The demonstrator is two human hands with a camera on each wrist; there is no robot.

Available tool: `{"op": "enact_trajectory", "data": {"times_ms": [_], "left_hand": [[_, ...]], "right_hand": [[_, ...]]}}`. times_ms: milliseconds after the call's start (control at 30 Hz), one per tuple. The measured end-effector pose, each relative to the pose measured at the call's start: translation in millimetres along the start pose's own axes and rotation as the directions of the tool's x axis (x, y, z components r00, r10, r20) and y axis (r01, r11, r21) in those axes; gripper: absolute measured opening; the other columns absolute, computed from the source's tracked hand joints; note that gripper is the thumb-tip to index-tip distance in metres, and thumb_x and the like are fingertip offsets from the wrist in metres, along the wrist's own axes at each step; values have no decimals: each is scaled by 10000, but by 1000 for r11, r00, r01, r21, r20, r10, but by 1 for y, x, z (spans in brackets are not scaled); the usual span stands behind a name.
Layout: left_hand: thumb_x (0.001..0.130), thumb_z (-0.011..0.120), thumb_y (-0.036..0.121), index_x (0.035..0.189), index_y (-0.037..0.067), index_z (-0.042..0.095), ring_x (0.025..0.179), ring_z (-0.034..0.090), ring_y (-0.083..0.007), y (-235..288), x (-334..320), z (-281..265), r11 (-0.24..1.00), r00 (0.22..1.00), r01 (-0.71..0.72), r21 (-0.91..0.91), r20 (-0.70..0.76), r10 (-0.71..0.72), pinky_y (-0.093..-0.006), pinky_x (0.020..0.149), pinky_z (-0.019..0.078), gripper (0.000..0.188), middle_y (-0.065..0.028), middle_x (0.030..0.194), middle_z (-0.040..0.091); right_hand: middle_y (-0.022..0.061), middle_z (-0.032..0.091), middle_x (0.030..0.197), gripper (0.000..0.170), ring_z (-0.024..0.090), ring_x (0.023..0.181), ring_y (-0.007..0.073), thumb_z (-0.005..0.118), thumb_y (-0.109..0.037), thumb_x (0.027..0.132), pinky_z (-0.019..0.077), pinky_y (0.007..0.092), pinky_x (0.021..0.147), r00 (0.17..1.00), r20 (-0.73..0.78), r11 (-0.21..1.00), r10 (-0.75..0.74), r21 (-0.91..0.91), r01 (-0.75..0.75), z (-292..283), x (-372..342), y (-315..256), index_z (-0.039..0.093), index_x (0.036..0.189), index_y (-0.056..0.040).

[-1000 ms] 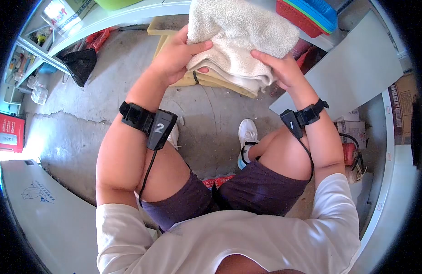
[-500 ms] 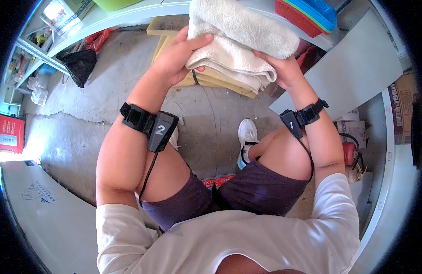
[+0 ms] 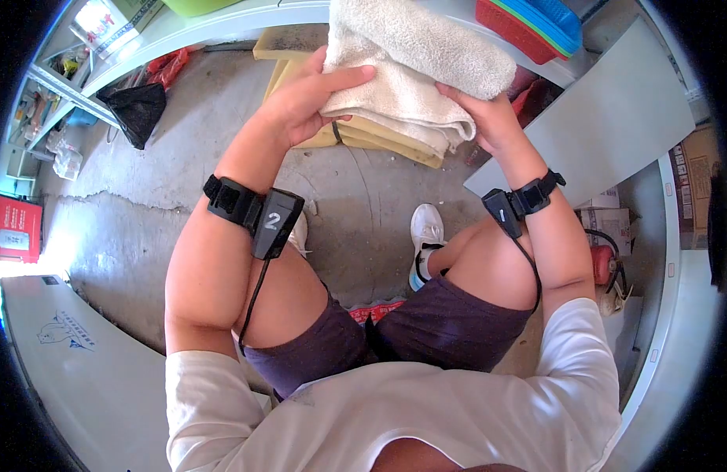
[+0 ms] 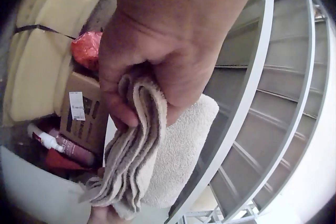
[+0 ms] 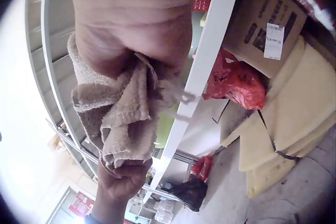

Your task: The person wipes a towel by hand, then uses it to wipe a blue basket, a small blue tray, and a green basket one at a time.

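- Your left hand grips the folded towel's left edge, thumb on top
- Your right hand pinches its right end
- You reach forward with both, holding it up before the white shelf, above strapped yellow slabs
- Stacked baskets sit at right; cracked grey floor spreads below

The towel is rough, matt cloth, the red bag glossy plastic.
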State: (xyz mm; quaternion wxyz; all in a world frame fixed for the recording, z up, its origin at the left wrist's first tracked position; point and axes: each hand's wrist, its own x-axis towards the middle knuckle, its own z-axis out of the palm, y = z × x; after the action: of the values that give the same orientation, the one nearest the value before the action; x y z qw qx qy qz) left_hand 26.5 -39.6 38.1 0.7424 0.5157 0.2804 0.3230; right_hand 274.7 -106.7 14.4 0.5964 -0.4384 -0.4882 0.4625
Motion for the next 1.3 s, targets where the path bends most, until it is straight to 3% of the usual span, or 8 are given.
{"op": "enact_trajectory", "data": {"times_ms": [333,633,733,833,933,1133,1233,1300], "left_hand": [[828,746,140,1324,53,413,979,655,-189,0,-3,-1,991,998,22,129,48,-29,-241,605,598,604,-107,1194,597],[844,719,97,1370,136,368,1063,621,-220,-9,3,-8,994,999,14,110,40,-19,-307,653,608,634,-82,1243,576],[855,710,128,1374,97,380,1077,615,-218,-7,1,-7,988,999,32,149,16,-35,-326,738,597,616,-99,1246,575],[872,694,216,1365,36,402,1072,621,-221,-6,2,-6,1000,997,1,-16,82,1,-340,858,561,600,-127,1254,573],[882,673,295,1338,-32,431,1074,626,-242,2,-5,-5,995,990,46,-86,137,-34,-344,943,517,611,-159,1252,579],[925,600,248,1322,-47,441,1046,647,-265,12,-5,7,936,975,192,-294,164,-149,-377,891,552,520,-189,1224,598],[928,587,222,1322,-46,441,1019,658,-279,-2,0,3,931,993,116,-347,26,-114,-390,893,553,498,-189,1194,612],[939,562,195,1334,-46,418,1065,633,-307,-1,4,1,921,991,85,-379,-59,-116,-421,918,540,484,-202,1221,590]], "right_hand": [[110,617,1213,522,609,1093,214,771,-47,780,494,327,941,1000,-5,1000,21,-21,-21,-1,-1,-2,548,1248,16],[115,615,1215,527,605,1097,213,764,-66,793,493,330,941,1000,11,1000,12,-23,-12,-1,1,-1,536,1262,11],[120,615,1211,529,608,1093,216,759,-121,806,491,331,940,998,46,999,42,-25,-41,1,0,-5,534,1267,7],[134,615,1205,538,610,1091,223,743,-172,823,495,335,942,973,89,974,212,62,-218,2,-4,-19,522,1274,19],[151,614,1196,556,617,1081,233,731,-199,829,509,342,926,948,140,944,285,131,-304,6,-8,-26,507,1280,37],[161,606,1216,558,627,1056,234,705,-191,855,517,335,908,951,188,960,246,85,-265,13,-10,-29,484,1308,48],[148,614,1200,588,618,1069,231,696,-212,872,504,333,924,952,174,957,252,102,-272,10,-2,-21,446,1349,24],[131,627,1162,605,620,1055,225,693,-228,876,498,342,931,978,46,976,204,72,-207,7,3,-14,420,1370,-10]]}}
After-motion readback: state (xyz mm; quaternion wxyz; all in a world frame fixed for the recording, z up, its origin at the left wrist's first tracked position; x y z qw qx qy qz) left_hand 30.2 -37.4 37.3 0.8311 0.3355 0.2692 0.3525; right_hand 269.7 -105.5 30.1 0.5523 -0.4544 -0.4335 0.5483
